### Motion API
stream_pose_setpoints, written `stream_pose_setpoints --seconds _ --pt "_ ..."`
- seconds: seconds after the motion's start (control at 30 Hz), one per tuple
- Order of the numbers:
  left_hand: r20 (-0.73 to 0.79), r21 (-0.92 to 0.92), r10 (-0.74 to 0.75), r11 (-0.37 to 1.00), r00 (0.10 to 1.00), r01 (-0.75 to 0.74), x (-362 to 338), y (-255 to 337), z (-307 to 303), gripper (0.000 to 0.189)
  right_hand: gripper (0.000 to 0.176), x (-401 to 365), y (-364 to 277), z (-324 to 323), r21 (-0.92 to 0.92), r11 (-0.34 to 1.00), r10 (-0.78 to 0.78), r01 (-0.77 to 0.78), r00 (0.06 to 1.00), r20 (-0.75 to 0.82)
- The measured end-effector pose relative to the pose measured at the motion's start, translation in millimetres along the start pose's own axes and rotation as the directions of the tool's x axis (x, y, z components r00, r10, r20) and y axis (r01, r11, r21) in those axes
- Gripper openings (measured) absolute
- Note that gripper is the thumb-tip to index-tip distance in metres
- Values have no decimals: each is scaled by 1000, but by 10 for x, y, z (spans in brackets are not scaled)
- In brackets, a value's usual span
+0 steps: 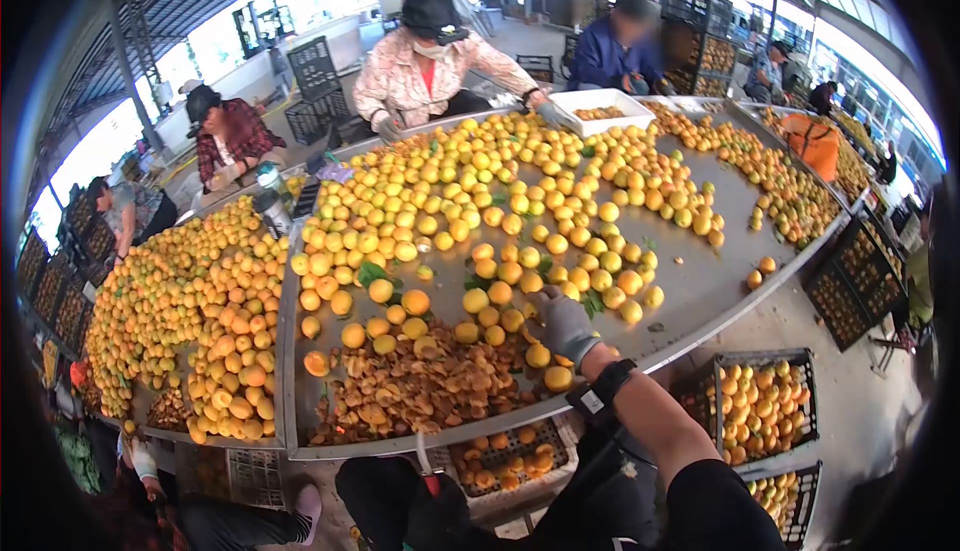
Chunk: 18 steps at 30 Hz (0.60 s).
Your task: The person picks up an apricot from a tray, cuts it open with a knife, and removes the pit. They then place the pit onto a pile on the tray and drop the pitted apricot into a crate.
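The yellow-orange fruit [538, 355] lies near the front edge of the steel bench [705, 286], just under the gloved right hand [565, 327]. That hand reaches in from the lower right with its fingers curled down over the fruit; I cannot tell whether it grips one. The left hand is out of view.

Just left of the hand is a heap of brown spoiled fruit [420, 383]. Beyond it, loose fruit covers the bench up to a white tray [600, 127] at the far edge. Below the front rim stands a black crate [770, 355] holding more fruit.

Across the bench, a person in a floral shirt [425, 66] and a person in a blue jacket [610, 56] bend over the fruit.
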<state>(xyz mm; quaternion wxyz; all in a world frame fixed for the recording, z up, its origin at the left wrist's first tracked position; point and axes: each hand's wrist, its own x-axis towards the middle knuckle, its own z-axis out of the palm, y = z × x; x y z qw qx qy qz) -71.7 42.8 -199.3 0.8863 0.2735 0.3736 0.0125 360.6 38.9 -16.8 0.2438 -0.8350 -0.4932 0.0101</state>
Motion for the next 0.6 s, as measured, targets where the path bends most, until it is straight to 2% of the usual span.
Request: stream_pose_setpoints --seconds 0.07,0.13,0.27,0.33,0.37,0.4,0.47,0.5,0.57,0.6 --pt "-24 201 133 971 991 -126 -15 -64 -32 37 42 -210 82 138 -199 977 -91 77 994 -59" --pt "-11 392 278 885 960 -252 -10 -84 -43 37 31 -337 95 146 -273 962 -7 -21 995 -100" --pt "131 691 538 553 833 -466 56 -12 -26 36 30 -467 236 233 -254 946 182 -202 978 -98" --pt "238 774 639 331 732 -540 120 47 -10 37 32 -465 303 273 -130 985 111 -113 993 -27" --pt "195 767 575 415 794 -489 4 156 83 38 31 -486 337 262 -41 998 48 -50 997 -65" --pt "201 766 571 415 796 -491 -67 221 206 38 31 -467 407 206 -45 997 53 -56 996 -67" --pt "239 704 535 479 810 -524 -139 278 380 38 29 -387 635 40 76 992 99 -102 994 41" --pt "235 705 534 481 812 -521 -124 272 403 38 27 -383 738 -86 170 985 6 26 983 -184" --pt "182 666 571 528 801 -527 -93 275 437 39 27 -243 932 -397 39 959 282 -279 949 -139" --pt "179 670 576 523 798 -527 -67 316 443 39 29 -134 1120 -516 -173 937 284 -303 950 -126"
